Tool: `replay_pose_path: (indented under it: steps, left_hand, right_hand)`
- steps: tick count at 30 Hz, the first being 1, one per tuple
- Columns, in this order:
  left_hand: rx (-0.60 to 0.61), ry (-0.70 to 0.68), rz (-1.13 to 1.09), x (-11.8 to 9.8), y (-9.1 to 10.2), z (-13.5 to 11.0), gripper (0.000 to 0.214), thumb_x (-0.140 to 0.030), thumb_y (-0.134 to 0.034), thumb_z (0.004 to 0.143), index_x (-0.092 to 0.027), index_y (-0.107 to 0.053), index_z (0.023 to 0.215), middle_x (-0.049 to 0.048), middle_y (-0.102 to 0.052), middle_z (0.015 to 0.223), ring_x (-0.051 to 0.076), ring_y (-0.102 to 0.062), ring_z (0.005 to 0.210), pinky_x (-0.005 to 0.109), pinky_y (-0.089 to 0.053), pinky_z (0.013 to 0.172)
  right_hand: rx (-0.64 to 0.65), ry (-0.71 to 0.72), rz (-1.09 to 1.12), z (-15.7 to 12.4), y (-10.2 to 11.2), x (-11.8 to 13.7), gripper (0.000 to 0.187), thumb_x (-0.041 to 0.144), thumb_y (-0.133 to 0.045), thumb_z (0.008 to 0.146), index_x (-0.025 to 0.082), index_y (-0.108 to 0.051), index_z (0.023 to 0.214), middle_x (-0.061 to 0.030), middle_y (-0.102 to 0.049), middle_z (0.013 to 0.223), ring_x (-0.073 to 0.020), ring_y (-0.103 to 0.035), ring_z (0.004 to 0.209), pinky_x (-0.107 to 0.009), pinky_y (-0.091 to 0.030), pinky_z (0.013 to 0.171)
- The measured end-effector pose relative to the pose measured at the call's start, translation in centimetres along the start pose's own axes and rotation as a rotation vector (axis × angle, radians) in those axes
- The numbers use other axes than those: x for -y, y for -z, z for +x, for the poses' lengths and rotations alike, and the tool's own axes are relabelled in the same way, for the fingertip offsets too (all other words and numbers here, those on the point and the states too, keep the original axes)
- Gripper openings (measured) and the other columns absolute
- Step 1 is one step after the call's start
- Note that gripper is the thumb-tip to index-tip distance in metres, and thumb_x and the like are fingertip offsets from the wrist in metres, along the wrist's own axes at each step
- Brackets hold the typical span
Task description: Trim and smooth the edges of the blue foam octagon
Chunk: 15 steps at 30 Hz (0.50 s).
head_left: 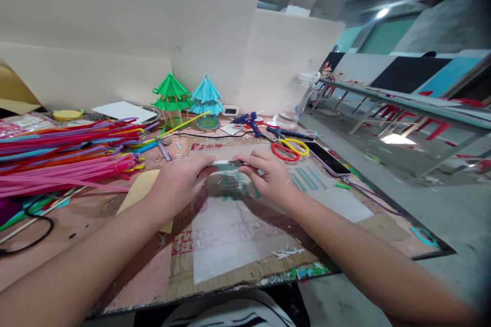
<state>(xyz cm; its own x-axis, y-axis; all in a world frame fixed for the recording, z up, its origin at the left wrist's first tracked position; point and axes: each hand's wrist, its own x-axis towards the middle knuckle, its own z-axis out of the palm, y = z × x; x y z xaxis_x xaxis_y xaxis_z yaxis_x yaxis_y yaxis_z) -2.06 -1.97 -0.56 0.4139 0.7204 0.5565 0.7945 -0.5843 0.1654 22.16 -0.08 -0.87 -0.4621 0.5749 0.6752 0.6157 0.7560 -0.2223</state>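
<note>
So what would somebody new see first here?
Probably the big heap of bright straws at the left. Next, the green tower and the blue tower, standing side by side at the back by the wall. In the middle, the left hand and right hand pinch a small pale strip between them.

A heap of pink, red and purple straws lies at my left on the counter. Behind it sit a white sheet and a yellow disc. A green pagoda model stands just beside a blue one. Further right lie a blue glue gun, red-and-yellow scissors, a phone and a clear bottle.
</note>
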Motion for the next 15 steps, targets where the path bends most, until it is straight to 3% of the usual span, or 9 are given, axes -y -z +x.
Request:
replay_pose_path:
  steps: [7,15]
  left_hand:
    - [0.025,0.012,-0.029,-0.17,-0.08,0.05,0.021,-0.026,-0.051,0.095,-0.021,-0.068,0.106,0.0046,-0.075,0.099,0.02,-0.068,0.084,0.029,-0.044,0.068]
    - [-0.019,0.036,0.011,-0.21,0.24,0.28,0.022,-0.029,-0.049,0.095,-0.02,-0.069,0.102,0.004,-0.074,0.089,0.019,-0.067,0.078,0.027,-0.046,0.07]
  right_hand:
    - [0.004,0.023,0.029,0.06,-0.03,-0.09,0.027,0.033,-0.052,0.098,0.021,-0.071,0.112,-0.0043,-0.061,0.079,-0.017,-0.057,0.075,-0.029,-0.043,0.069]
    - [-0.022,-0.037,0.028,-0.01,-0.05,-0.2,0.031,0.04,-0.052,0.097,0.021,-0.069,0.114,-0.0034,-0.059,0.076,-0.0171,-0.055,0.074,-0.029,-0.042,0.067]
